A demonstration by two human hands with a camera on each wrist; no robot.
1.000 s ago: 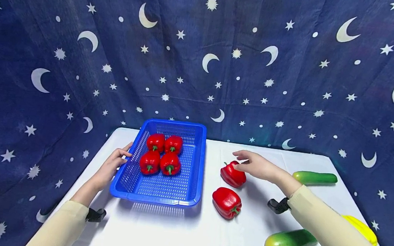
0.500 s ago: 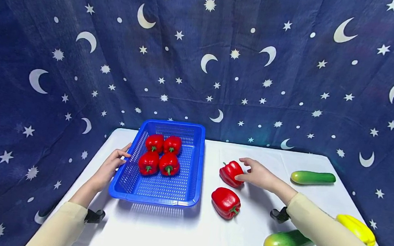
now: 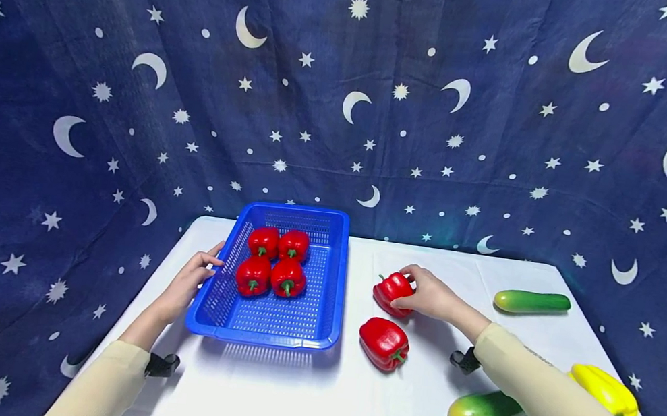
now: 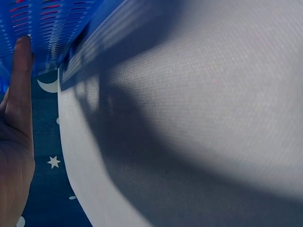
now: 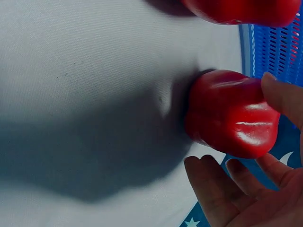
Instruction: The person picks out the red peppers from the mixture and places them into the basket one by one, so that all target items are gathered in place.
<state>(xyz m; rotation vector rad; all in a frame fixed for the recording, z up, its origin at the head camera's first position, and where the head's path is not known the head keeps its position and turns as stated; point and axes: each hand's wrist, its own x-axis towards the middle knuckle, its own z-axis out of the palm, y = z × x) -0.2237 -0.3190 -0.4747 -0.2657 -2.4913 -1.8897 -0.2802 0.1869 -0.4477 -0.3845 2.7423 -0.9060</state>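
Alongside the blue plastic basket (image 3: 307, 341), my left hand (image 3: 181, 289) rests its fingers against the left wall. In the left wrist view, one straight finger (image 4: 21, 71) lies along the perforated side. Several red bell peppers (image 3: 254, 275) stand grouped inside with green stems up. Right of the basket, my right hand (image 3: 433, 296) pinches the farther red bell pepper (image 3: 390, 292) between thumb and fingers. In the right wrist view, the thumb (image 5: 284, 97) overlaps that pepper's edge, and the fingers curve around its opposite side. Another red bell pepper (image 3: 383, 343) lies on the table just nearer.
A green cucumber-like vegetable (image 3: 531, 302) lies at the back right of the white table (image 3: 265, 397). A thicker green one (image 3: 483, 411) and a yellow bell pepper (image 3: 606, 391) lie near the right forearm. A star-patterned curtain (image 3: 320, 98) hangs behind.
My right hand first drew back a little to the right from above the farther pepper, then closed in around it. The left hand and basket stay where they were.
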